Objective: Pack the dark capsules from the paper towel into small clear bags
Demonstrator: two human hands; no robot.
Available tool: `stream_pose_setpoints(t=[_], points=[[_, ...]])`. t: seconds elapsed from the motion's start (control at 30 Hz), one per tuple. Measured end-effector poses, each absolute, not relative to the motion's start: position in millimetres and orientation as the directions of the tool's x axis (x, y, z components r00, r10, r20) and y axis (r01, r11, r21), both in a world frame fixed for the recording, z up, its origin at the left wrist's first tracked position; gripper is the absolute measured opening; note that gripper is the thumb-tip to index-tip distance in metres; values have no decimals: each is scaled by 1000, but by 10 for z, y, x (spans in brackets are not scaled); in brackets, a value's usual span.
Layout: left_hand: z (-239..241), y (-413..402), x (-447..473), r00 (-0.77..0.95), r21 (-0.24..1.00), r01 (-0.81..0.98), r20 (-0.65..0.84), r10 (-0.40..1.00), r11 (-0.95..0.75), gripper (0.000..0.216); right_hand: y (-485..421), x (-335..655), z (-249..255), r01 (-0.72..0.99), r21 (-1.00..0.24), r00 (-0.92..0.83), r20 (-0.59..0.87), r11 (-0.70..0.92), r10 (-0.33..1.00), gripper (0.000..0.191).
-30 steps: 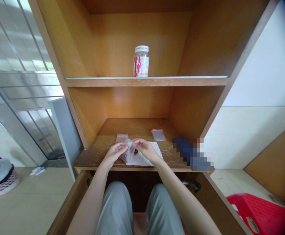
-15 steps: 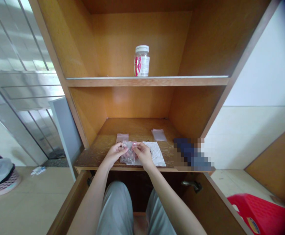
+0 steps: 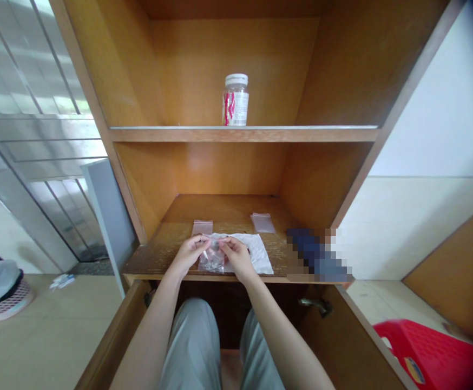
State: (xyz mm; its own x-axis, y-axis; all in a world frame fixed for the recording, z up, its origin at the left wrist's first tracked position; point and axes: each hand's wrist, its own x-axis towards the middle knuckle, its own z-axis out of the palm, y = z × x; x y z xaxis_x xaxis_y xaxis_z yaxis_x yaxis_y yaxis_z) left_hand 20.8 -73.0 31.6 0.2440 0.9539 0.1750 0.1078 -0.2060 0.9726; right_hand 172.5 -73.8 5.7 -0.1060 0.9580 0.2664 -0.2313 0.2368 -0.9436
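Resealable plastic bag (image 3: 212, 262) sits between both hands, above a white paper sheet (image 3: 257, 253) on the lower wooden shelf (image 3: 224, 212). Left hand (image 3: 188, 254) and right hand (image 3: 238, 258) pinch it from either side, fingers (image 3: 206, 244) closed narrowly on its upper edge, seemingly to keep it taut; its contents are hard to make out. Beyond lie a small flat bag (image 3: 202, 227) and another small bag (image 3: 263, 222).

Left hand (image 3: 188, 255) and right hand (image 3: 238, 258) pinching a small clear zip bag (image 3: 212, 261) between them, above a crumpled white paper sheet (image 3: 256, 253) on a wooden cabinet shelf (image 3: 155, 262). Beyond the fingers: a flat zip bag (image 3: 202, 227) and a second flat zip bag (image 3: 263, 222), well apart. Higher, on the next shelf: an upright white-capped plastic jar (image 3: 235, 101).
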Motion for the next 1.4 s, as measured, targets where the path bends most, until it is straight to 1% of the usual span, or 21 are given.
stream_pose_setpoints(t=[0.07,0.2,0.43,0.67,0.97,1.13,1.4], points=[[310,-728,201,227,969,122,184,956,-216,32,-737,1728,55,-235,-946,-103,253,224,962,29],[298,-726,197,215,966,143,183,959,-217,32,-738,1727,45,-226,-944,-107,271,242,956,28],[323,-749,221,168,977,112,164,972,-184,34,-725,1724,22,-214,-947,-102,264,238,959,29],[334,-748,217,141,965,159,188,972,-210,27,-745,1733,47,-221,-948,-100,254,227,962,28],[294,-725,198,188,944,227,198,962,-239,29,-752,1744,48,-216,-950,-108,252,225,962,27],[288,-742,204,227,926,247,232,946,-287,28,-742,1729,40,-220,-950,-116,251,222,961,25],[314,-759,225,231,926,266,207,951,-267,24,-752,1714,45,-171,-962,-152,237,211,959,21]])
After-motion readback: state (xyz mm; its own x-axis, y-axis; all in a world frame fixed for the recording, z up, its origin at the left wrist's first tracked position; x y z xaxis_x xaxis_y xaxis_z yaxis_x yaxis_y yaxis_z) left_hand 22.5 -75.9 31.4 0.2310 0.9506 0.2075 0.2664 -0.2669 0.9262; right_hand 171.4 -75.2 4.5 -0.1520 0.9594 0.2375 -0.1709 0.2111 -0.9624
